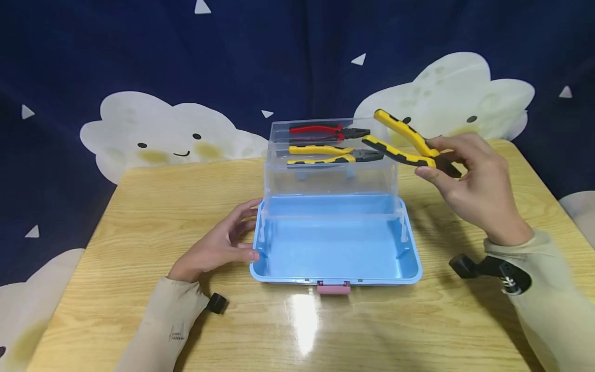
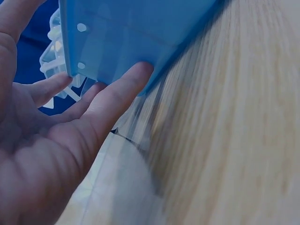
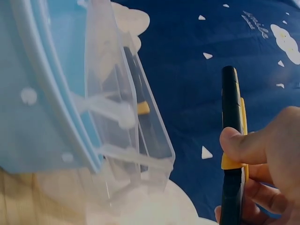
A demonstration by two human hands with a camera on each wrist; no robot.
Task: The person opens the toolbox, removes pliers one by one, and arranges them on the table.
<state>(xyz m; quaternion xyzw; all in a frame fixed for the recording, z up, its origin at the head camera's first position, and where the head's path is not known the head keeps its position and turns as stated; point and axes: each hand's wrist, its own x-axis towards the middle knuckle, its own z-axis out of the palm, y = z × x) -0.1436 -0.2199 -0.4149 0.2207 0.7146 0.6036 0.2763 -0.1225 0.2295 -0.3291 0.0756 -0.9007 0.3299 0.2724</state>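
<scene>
From the head, your raised right hand (image 1: pixel 481 181) pinches yellow-and-black metal pliers (image 1: pixel 403 155) near the light-blue plastic toolbox (image 1: pixel 332 248). From the left wrist, your spread left hand (image 2: pixel 51 140) touches its side. From the right wrist, your thumb presses the pliers.

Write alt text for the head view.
A person's right hand holds yellow-and-black pliers beside the raised clear trays of an open blue toolbox, where red-handled pliers and another yellow-handled pair lie. The left hand touches the toolbox's left side; below is a wooden table, behind a blue cloud-patterned backdrop.
</scene>
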